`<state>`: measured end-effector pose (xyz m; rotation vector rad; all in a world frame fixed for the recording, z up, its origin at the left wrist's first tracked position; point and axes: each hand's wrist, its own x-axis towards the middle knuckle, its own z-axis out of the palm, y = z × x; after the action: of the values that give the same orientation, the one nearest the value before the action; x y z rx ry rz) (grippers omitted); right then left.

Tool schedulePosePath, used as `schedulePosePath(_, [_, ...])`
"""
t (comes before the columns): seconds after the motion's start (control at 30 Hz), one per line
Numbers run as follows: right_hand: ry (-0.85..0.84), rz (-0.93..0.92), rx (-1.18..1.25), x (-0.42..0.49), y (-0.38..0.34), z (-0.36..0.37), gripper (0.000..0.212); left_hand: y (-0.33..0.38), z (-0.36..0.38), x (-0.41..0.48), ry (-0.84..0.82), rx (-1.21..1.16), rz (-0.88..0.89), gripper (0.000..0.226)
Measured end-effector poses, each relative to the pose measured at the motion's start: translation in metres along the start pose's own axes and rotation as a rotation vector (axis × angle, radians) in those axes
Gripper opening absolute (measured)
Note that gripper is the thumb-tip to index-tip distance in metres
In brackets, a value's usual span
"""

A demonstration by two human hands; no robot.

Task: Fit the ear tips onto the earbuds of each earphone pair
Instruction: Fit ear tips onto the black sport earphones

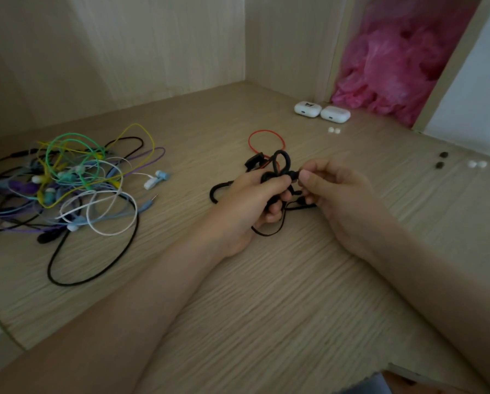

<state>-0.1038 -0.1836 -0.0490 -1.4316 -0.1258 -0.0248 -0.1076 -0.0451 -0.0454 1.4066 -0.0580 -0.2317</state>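
While left grip [252,200], right grip [340,194] pinch earphones [268,176], earbud hidden

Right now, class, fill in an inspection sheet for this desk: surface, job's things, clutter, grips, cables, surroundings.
Surface: pale wooden desk.
Job's things: black earphones in both hands; white ear tips by the cases; dark ear tips and more white tips far right.
Clutter: two white cases at the back.
Grips: left hand grips the black earphones; right hand pinches one end.
Cables: coloured earphone pile, left; red cable loop beyond the hands.
Surroundings: wooden walls; pink plastic bag, back right.
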Motion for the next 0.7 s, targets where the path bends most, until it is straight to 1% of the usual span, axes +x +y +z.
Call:
schedulePosePath(0.17, [-0.091, 0.052, 0.153, 0.0007, -0.0004, -0.0031, 0.012, -0.0006, -0.0018, 0.0014, 0.029, -0.022, 0.028, 0.018])
schedulePosePath(0.23, [-0.105, 0.068, 0.169, 0.0007, -0.0016, -0.0032, 0.013, 0.0001, -0.0016, 0.0013, 0.026, -0.043, 0.022, 0.021])
schedulePosePath(0.53, [-0.052, 0.081, 0.147, 0.0027, 0.0002, -0.0027, 0.014, -0.0004, 0.0010, 0.0007, -0.006, -0.059, 0.024, 0.021])
schedulePosePath(0.7, [-0.043, 0.103, 0.154, 0.0036, 0.0005, -0.0034, 0.016, -0.0010, -0.0001, 0.0000, -0.023, -0.030, 0.035, 0.022])
